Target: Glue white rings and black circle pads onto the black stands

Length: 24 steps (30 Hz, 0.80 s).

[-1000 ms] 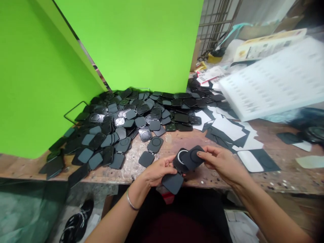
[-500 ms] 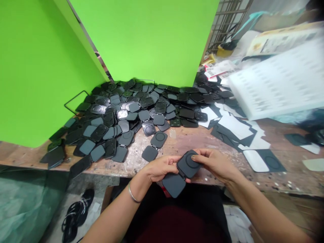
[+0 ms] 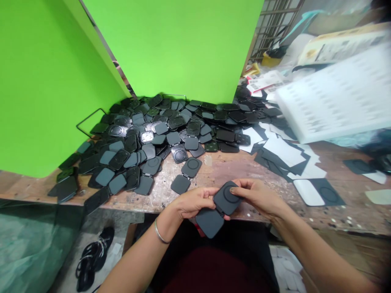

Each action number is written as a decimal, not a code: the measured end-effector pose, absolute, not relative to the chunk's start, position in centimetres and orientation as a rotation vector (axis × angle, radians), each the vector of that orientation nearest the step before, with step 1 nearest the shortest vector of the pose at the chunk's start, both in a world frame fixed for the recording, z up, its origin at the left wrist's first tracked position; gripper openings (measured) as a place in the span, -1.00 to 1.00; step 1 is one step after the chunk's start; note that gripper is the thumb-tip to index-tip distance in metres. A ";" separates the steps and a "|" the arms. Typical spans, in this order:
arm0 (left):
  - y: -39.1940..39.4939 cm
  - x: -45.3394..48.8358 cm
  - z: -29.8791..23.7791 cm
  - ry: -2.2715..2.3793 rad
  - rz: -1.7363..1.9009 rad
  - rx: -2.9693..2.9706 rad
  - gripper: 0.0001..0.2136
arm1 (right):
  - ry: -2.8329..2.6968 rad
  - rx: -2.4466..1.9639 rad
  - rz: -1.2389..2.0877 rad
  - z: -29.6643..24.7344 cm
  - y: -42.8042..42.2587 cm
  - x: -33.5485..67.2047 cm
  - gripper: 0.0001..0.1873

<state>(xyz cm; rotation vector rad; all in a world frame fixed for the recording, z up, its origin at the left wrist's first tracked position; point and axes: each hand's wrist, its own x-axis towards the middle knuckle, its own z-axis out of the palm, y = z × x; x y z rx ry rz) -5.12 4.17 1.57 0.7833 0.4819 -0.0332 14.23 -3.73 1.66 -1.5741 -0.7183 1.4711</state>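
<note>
Between my two hands, over the table's front edge, is a dark grey hinged two-panel pad (image 3: 210, 223) that looks like a folding wireless charger. Its upper panel carries a ring mark. My left hand (image 3: 195, 203) is closed on the pad near the hinge, thumb on top. At the upper panel's right side my right hand (image 3: 255, 195) pinches the edge, with the thumb pressed on the ring. Some fingers are hidden beneath the pad. Just beyond my left hand, a similar unfolded two-panel pad (image 3: 181, 184) lies on the wood.
A large heap of dark folding pads (image 3: 146, 138) covers the left and back of the wooden table (image 3: 226, 165), against green panels (image 3: 183, 49). White and dark sheets (image 3: 284, 152) lie on the right, below a white foam block (image 3: 332, 97). Black sandals (image 3: 94, 256) lie on the floor.
Both hands keep nearly the same hold on the pad. The surroundings sit very slightly higher in view; nothing else has visibly moved.
</note>
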 end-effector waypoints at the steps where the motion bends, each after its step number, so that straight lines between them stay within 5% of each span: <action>1: 4.2 -5.1 1.5 0.481 -0.036 0.782 -0.45 | -0.730 -1.580 1.469 1.6 -3.7 14.3 -0.76; 17: 4.1 -5.0 0.5 0.449 -0.035 0.734 -0.49 | -0.823 -1.644 1.306 1.6 -4.3 13.9 -0.76; 24: 3.5 -4.9 1.4 0.508 -0.010 0.822 -0.45 | -1.052 -1.705 0.986 1.1 -5.1 13.6 -0.76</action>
